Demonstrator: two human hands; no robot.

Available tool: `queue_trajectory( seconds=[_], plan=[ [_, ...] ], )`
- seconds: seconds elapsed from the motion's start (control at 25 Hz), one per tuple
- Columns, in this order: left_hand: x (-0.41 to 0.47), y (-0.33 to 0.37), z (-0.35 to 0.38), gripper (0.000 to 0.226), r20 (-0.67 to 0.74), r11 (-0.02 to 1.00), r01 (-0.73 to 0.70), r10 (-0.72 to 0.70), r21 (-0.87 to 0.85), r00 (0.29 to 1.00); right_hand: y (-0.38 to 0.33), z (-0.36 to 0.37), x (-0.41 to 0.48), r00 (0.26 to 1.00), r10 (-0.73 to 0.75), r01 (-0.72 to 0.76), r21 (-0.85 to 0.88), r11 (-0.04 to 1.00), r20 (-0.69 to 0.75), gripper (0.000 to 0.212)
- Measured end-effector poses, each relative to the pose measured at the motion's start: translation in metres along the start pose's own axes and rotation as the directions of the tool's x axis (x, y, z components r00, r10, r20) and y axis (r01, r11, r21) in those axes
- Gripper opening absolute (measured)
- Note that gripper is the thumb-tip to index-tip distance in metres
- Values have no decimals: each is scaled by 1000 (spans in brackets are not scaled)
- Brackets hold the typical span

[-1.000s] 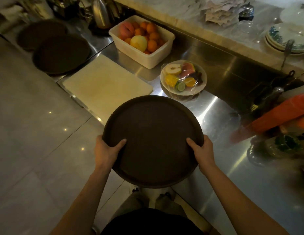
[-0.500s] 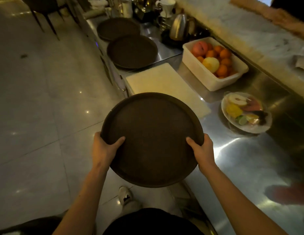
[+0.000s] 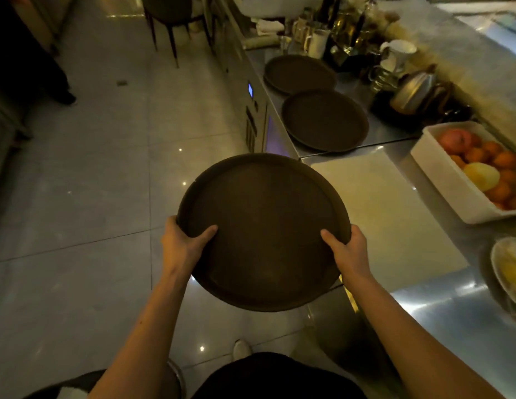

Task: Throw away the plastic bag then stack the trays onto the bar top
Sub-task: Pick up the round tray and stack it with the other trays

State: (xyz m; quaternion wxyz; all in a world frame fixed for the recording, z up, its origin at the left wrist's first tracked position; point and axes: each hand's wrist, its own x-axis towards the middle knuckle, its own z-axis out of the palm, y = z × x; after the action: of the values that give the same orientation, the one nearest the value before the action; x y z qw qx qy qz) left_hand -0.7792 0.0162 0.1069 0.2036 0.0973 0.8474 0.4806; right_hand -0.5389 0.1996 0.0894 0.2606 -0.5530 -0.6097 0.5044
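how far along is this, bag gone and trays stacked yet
No plastic bag shows, so that step may be done, though no bin is visible to confirm. In hand: one round tray gripped by the left hand and right hand. Left: two more trays lie on the steel counter, none on the marble bar top.

Both bare forearms reach forward from the bottom of the view, angled slightly inward toward each other. The left hand grips at its side with the thumb laid flat on top, pointing toward the right, and the fingers tucked out of sight underneath. The right hand mirrors it: thumb over the top pointing left, fingers hidden below. Wrists are straight, elbows bent and held low, hands level with one another and well apart.
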Motion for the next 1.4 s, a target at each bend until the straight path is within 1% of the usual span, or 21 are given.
queue_trajectory(
  seconds=[0.2,0.32,0.44,0.6,0.72,0.92,1.16,1.28,1.4],
  plan=[
    [56,12,-6,79,-14,1000,1,-1,-9,1000,-26,43,41,1000,-12,12,-4,1000,-14,49],
    [95,24,7,78,-6,1000,-11,11,-9,1000,-35,59,77,999,5,-5,1,1000,-33,50],
    [140,42,27,78,11,999,-45,45,16,999,-46,72,118,998,21,-19,24,1000,-53,47],
    [199,79,56,80,30,995,-94,92,45,995,-63,89,180,995,21,-14,70,997,-93,39],
    [248,112,79,81,56,991,-110,106,74,993,-81,98,229,992,44,-31,105,994,-118,41],
    [308,157,114,78,101,974,-181,168,136,981,-102,107,285,982,85,-61,139,988,-170,40],
    [383,184,157,79,184,962,-217,186,167,965,-121,122,333,959,125,-92,138,986,-256,40],
    [426,201,181,80,270,957,-244,196,156,943,-130,134,357,930,168,-118,167,979,-326,43],
    [475,225,204,79,371,945,-293,223,145,902,-141,154,377,891,212,-141,199,970,-402,47]
  ],
)
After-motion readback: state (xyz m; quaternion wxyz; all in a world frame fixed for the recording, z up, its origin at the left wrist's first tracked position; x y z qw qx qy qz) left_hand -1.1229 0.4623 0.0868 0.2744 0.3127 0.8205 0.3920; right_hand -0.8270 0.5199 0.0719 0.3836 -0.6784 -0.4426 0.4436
